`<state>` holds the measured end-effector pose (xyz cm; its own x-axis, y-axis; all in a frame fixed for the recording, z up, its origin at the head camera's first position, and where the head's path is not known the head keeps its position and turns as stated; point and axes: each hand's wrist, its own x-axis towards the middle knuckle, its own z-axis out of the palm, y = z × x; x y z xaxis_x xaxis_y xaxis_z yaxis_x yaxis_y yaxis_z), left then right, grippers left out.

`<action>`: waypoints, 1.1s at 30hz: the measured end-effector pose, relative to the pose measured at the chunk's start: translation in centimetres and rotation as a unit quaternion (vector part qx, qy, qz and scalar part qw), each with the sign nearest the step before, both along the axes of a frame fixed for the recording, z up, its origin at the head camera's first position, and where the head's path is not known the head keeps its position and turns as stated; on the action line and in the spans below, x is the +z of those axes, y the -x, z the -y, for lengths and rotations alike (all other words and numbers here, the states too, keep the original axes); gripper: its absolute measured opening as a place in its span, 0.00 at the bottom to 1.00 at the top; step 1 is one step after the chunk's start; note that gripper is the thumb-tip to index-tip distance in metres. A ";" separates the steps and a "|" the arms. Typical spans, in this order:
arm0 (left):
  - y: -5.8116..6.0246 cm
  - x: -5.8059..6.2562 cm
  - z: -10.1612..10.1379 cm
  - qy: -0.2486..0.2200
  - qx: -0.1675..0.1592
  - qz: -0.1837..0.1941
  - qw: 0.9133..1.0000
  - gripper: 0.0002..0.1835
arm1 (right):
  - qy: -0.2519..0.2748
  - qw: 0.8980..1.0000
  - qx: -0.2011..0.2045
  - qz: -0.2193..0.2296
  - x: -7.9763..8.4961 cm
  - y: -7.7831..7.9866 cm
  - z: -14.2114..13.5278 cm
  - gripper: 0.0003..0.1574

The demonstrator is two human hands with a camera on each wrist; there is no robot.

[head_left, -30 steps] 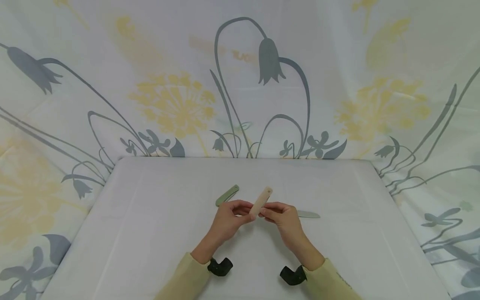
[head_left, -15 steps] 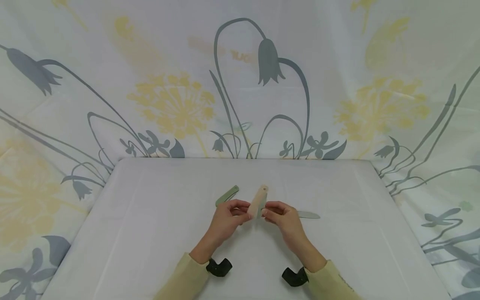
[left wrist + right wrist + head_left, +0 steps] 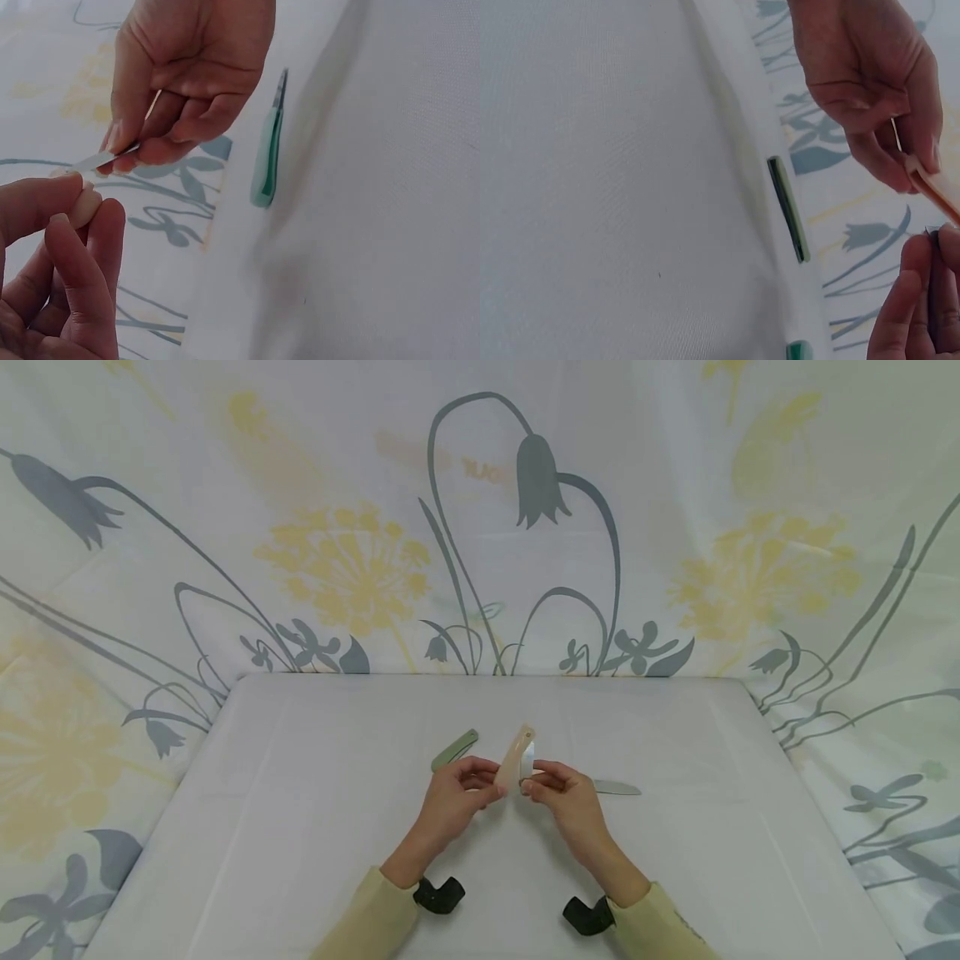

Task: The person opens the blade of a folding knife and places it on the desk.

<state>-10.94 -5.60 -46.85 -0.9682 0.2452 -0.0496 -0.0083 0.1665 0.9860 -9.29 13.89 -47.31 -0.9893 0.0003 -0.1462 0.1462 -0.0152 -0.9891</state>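
A folding knife with a beige handle is held up between both hands, its blade swung partly out. My left hand pinches the handle's lower end between thumb and fingers. The thumb and fingers of my right hand pinch the blade, which shows as a thin bright strip in the left wrist view. Behind the left hand lies a folded green knife. Past the right hand, another knife's blade sticks out; the left wrist view shows its green handle.
A white-covered table spreads beneath the hands. Flower-printed cloth hangs behind it and at both sides. Black wrist mounts stick out below the sleeves.
The blade has come out from the beige handle, which hid it a second ago, and now angles away from it. The right hand pinches the blade; both green knives lie where they were.
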 end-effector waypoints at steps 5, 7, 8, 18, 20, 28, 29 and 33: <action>0.5 -0.2 0.9 0.000 0.010 -0.004 1.000 0.15 | -0.011 0.999 -0.013 -0.036 -0.1 0.1 -1.0 0.21; 0.6 -0.1 1.3 -0.004 0.009 -0.007 1.000 0.16 | -0.009 0.998 -0.019 -0.052 -0.2 0.1 -1.3 0.20; 0.6 0.0 1.5 -0.006 0.006 -0.010 1.000 0.16 | -0.010 0.998 -0.021 -0.057 -0.2 0.1 -1.5 0.20; -0.4 3.4 2.8 0.014 -0.037 -0.060 0.997 0.17 | -0.071 0.994 0.009 -0.083 0.5 -0.1 -2.8 0.16; -0.5 3.7 3.0 0.026 -0.043 -0.068 0.996 0.17 | -0.081 0.992 0.015 -0.091 0.6 -0.1 -3.0 0.15; -0.6 4.4 3.8 0.086 -0.073 -0.073 0.991 0.16 | -0.140 0.980 0.042 -0.138 2.5 -0.6 -3.5 0.13; -0.6 4.5 3.9 0.093 -0.079 -0.074 0.990 0.15 | -0.150 0.977 0.045 -0.144 2.7 -0.6 -3.6 0.13; -0.7 4.7 4.3 0.105 -0.112 -0.080 0.985 0.15 | -0.174 0.973 0.039 -0.147 2.8 -0.7 -4.0 0.14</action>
